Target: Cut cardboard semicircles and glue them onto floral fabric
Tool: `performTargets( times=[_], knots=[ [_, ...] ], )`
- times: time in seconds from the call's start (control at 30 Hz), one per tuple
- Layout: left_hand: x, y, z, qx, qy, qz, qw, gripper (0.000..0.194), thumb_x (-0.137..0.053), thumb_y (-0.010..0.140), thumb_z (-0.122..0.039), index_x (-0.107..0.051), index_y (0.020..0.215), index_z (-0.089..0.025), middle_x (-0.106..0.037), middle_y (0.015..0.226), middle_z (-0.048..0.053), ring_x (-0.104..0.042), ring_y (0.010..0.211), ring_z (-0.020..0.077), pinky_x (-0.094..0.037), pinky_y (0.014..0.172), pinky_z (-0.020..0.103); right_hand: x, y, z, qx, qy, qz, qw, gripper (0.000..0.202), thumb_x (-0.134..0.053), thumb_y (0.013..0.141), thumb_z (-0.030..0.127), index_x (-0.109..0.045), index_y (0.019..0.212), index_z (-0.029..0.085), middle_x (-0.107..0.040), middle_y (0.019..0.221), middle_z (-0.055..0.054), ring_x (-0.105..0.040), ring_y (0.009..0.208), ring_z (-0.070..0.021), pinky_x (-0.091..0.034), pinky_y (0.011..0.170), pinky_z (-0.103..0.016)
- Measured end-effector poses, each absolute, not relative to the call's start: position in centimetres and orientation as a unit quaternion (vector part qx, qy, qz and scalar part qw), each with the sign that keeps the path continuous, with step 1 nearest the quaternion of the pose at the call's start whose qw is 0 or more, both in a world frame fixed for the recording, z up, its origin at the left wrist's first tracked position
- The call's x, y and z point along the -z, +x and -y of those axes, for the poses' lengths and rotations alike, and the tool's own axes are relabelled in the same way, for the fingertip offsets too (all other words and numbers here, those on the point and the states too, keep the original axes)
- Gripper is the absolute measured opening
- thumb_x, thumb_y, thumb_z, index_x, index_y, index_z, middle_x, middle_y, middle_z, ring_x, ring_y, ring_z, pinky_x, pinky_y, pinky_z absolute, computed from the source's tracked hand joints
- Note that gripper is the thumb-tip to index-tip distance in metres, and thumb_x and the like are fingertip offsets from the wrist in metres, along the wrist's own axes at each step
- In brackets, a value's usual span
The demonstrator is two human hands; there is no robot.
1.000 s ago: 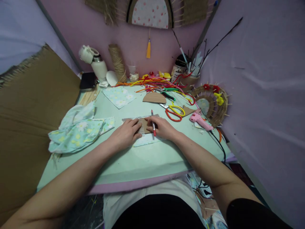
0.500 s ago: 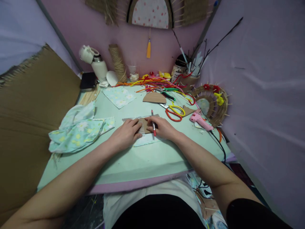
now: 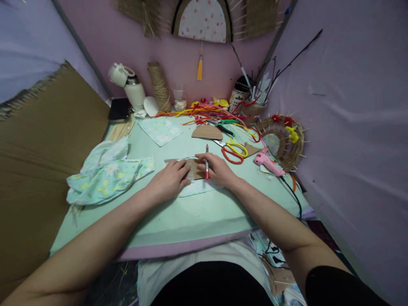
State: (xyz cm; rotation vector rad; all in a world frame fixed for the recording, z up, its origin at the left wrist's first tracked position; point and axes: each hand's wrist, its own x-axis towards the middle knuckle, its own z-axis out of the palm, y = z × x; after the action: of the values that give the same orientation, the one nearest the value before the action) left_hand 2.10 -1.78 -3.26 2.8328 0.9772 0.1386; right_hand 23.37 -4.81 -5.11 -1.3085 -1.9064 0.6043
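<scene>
My left hand [image 3: 172, 177] lies with its fingers stretched over a small brown cardboard piece [image 3: 196, 170], pressing it down at its left side. Under the cardboard is a pale floral cloth [image 3: 200, 188], whose lower edge shows on the table. A red pen [image 3: 207, 163] is held upright among the fingers of my right hand [image 3: 219, 171], which rests at the cardboard's right side. Both hands cover part of the cardboard's outline. Beyond them lies a half-round cardboard cutout [image 3: 207, 131], with red-and-yellow-handled scissors [image 3: 234, 152] beside it.
A pink glue gun [image 3: 268, 163] with a black cord lies at the right, near a twig wreath [image 3: 296, 148]. Crumpled floral fabric [image 3: 105, 182] sits at the left. Along the back stand a bottle [image 3: 135, 93], a twine spool [image 3: 159, 87] and several coloured stems [image 3: 197, 111].
My right hand has shifted slightly, and the pen in it has moved a little to the right and stands more upright. My left hand stays on the cardboard.
</scene>
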Motion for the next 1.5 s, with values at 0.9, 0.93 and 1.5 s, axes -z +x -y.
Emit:
performTargets(
  times=[0.9, 0.93, 1.5],
  knots=[
    [3.3, 2.1, 1.8, -0.045, 0.935, -0.34, 0.091, 0.037, -0.051, 0.089, -0.034, -0.055, 0.123, -0.018, -0.05, 0.137, 0.013, -0.045, 0.121, 0.0296, -0.041, 0.098, 0.043, 5.9, 21.1, 3.1, -0.261, -0.58, 0.618, 0.462, 0.018, -0.047, 0.086, 0.03, -0.062, 0.085, 0.021, -0.068, 0.073, -0.001, -0.063, 0.071, -0.0165, -0.048, 0.066, -0.027],
    [3.3, 2.1, 1.8, -0.044, 0.935, -0.34, 0.09, 0.037, -0.052, 0.089, -0.034, -0.055, 0.122, -0.018, -0.05, 0.136, 0.013, -0.045, 0.121, 0.0295, -0.041, 0.098, 0.043, 5.9, 21.1, 3.1, -0.262, -0.579, 0.62, 0.461, 0.018, -0.047, 0.087, 0.03, -0.062, 0.085, 0.021, -0.068, 0.073, -0.001, -0.063, 0.07, -0.0163, -0.048, 0.066, -0.027],
    [3.6, 2.0, 1.6, -0.045, 0.936, -0.335, 0.098, 0.037, -0.052, 0.089, -0.034, -0.055, 0.122, -0.018, -0.05, 0.136, 0.013, -0.045, 0.121, 0.0296, -0.041, 0.098, 0.043, 5.9, 21.2, 3.2, -0.245, -0.575, 0.638, 0.45, 0.02, -0.047, 0.087, 0.031, -0.064, 0.084, 0.02, -0.068, 0.076, -0.001, -0.063, 0.072, -0.016, -0.047, 0.069, -0.027]
  ],
)
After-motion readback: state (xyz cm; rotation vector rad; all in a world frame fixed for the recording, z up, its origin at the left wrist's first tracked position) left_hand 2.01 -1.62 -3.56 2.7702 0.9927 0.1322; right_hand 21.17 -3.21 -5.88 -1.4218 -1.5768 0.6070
